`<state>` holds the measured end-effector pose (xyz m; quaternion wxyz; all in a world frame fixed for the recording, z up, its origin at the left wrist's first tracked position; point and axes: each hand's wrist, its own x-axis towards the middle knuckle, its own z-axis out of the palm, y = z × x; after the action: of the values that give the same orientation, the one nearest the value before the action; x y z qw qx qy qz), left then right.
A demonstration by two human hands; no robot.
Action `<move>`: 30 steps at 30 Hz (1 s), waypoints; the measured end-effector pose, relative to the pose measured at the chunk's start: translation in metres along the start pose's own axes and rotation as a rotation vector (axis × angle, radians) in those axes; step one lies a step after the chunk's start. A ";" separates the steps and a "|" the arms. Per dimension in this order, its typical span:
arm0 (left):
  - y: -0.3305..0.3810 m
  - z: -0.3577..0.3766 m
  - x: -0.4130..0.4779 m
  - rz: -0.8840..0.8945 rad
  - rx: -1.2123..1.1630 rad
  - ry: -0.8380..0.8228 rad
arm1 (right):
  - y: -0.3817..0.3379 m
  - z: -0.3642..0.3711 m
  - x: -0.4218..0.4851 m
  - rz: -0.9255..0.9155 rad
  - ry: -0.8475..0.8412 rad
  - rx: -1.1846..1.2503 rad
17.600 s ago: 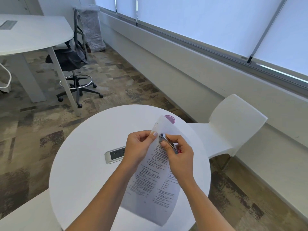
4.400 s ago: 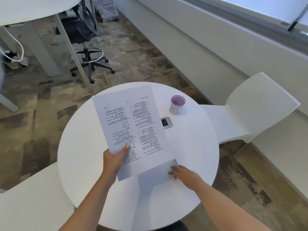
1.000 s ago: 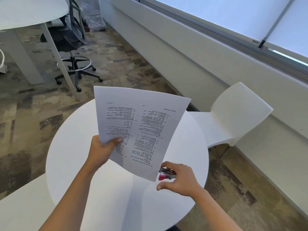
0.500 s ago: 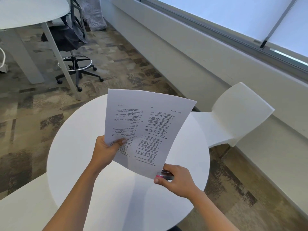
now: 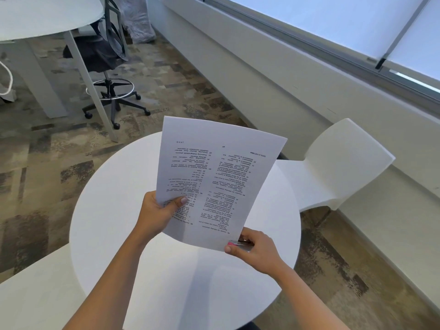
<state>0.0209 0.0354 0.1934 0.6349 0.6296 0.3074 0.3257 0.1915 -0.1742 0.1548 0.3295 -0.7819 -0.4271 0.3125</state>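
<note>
A printed sheaf of white paper (image 5: 219, 177) stands raised above the round white table (image 5: 114, 210), its text upside down to me. My left hand (image 5: 158, 211) grips its lower left edge, thumb on the printed face. My right hand (image 5: 253, 251) holds a small silver and pink stapler (image 5: 240, 244) at the paper's lower right corner, fingers curled around it. The corner lies against the stapler's mouth; whether it is inside I cannot tell.
A white chair (image 5: 333, 167) stands to the right of the table by the wall under the window. A black office chair (image 5: 107, 67) and a white desk (image 5: 47, 17) are at the back left. Another white seat (image 5: 35, 301) is at the lower left.
The paper has shifted right and turned more upright over the last second. My right hand has closed in on its lower right corner with the stapler.
</note>
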 end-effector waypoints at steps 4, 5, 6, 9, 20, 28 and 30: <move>0.000 0.002 -0.001 -0.001 -0.003 -0.002 | 0.003 -0.001 0.000 -0.002 -0.006 -0.001; -0.001 0.002 -0.001 -0.003 -0.005 -0.002 | 0.003 -0.002 0.000 -0.004 -0.005 -0.001; -0.001 0.003 -0.002 -0.003 -0.008 -0.002 | 0.003 -0.002 -0.001 -0.008 -0.004 0.000; -0.001 0.004 -0.002 0.000 -0.018 -0.006 | 0.004 -0.004 -0.002 -0.022 -0.005 0.004; -0.006 0.008 -0.004 -0.023 -0.022 -0.012 | 0.011 -0.005 0.001 -0.016 -0.010 0.032; -0.006 0.012 -0.004 -0.027 -0.020 -0.014 | 0.016 -0.006 0.002 -0.005 0.036 -0.101; -0.006 0.012 -0.003 -0.021 -0.019 0.001 | 0.017 -0.007 0.002 0.019 0.020 -0.012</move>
<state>0.0288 0.0260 0.1874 0.6442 0.6200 0.3111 0.3223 0.2057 -0.1817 0.1455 0.3262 -0.7909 -0.4181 0.3053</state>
